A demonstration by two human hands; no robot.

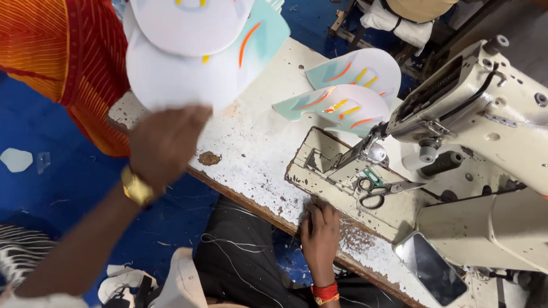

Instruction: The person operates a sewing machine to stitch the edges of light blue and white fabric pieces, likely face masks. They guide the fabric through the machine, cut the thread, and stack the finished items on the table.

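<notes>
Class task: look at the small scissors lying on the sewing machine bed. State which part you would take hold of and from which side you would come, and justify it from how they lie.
Grip the scissors by the dark finger loops, coming from above on the near side, where the right hand rests on the table. The loops face the table's near edge; the blades point right, toward the sewing machine, whose head crowds the far side.

left hand (pixel 165 141) raised, fingers closed, right hand (pixel 321 225) resting flat

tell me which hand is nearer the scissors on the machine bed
Right. The right hand rests flat on the table edge just below-left of the scissors. The left hand is far off to the left, holding white cut pieces.
</notes>
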